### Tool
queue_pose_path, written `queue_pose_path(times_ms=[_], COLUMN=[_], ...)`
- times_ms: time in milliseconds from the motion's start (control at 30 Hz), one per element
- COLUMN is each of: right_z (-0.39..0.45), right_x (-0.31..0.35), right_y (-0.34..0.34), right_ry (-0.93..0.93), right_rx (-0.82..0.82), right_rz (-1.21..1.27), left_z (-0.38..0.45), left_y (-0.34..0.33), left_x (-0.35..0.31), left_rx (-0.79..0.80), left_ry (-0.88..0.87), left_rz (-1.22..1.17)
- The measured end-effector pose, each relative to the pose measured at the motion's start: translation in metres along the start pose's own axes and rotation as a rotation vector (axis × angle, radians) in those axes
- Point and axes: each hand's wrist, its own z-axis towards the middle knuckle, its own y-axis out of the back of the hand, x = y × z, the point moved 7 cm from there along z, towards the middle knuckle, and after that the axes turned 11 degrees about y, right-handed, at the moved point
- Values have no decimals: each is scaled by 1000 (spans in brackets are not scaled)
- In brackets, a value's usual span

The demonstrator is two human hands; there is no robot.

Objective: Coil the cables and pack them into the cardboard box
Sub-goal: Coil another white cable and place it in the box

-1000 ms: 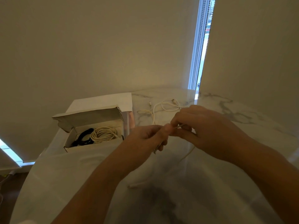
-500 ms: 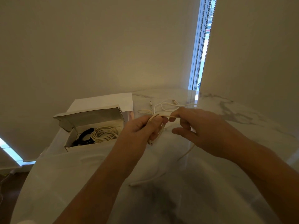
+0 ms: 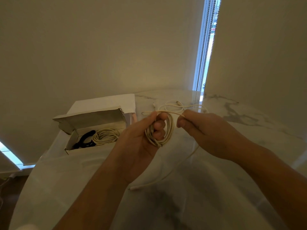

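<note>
Since the frame half a second earlier, loops of the cream cable [image 3: 166, 128] have gathered in the left hand and the two hands have drawn apart; judged: winding is under way, not finished.

Far left, the cardboard box [image 3: 93, 120] sits open on the marble table [image 3: 232, 188], lid up; inside lie a black coil [image 3: 86, 138] and a cream coil [image 3: 106, 136], already packed.

Left hand [image 3: 142, 138]: palm turned up, fingers curled closed through the coil, thumb pinning the top strand.

Right hand [image 3: 204, 128]: just beside it, thumb and forefinger pinched shut on the running strand; slack trails under the wrist to a free end [image 3: 132, 188] on the table.

Behind the hands, another loose cable [image 3: 174, 105] lies uncoiled; judged: at least one more to do.
</note>
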Motion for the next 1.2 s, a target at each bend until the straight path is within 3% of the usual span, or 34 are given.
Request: queue_pose_path(times_ms=[133, 500, 800, 1067, 1200], right_z=[-3, -7, -15, -12, -9], right_x=[-10, 4, 46, 72, 79], right_y=[-7, -38, -47, -33, -25], right_ry=[-58, -55, 68, 224, 262], right_rx=[47, 247, 412, 337, 325], right_rz=[28, -47, -108, -148, -154], left_z=[-4, -1, -2, -3, -1], left_y=[0, 25, 26, 24, 24], left_x=[-12, -18, -13, -13, -10], left_rx=[60, -79, -158, -224, -321], left_ry=[-58, -125, -140, -162, -184], left_rz=[-139, -344, -268, -169, 52])
